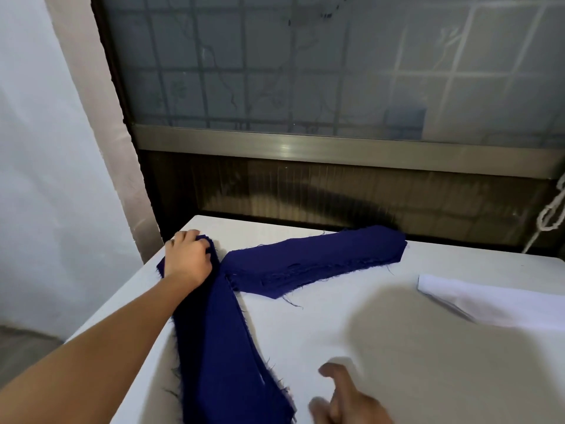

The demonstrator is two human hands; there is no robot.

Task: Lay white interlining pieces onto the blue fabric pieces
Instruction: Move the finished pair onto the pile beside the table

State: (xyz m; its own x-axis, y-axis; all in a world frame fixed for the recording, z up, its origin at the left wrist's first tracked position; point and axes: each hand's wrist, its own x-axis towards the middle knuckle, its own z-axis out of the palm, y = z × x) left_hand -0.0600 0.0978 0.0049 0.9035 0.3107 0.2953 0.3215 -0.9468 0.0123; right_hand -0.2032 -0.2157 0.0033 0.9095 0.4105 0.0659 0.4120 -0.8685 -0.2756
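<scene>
Blue strip (226,347) just left of right hand (345,396), running away to left hand (188,258). Right hand blurred, fingers loose, holding nothing, over white table (382,347). Left hand curled round strip's far end. Second blue piece (315,261) right of left hand. White interlining (495,301) beyond right hand, apart from both.

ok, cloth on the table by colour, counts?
Blue: 2, the near blue strip, its far end gripped by the left hand, and the far blue strip.
White: 1, the white interlining at the right edge, partly out of frame; cannot tell if it is layered.
Total: 3
</scene>
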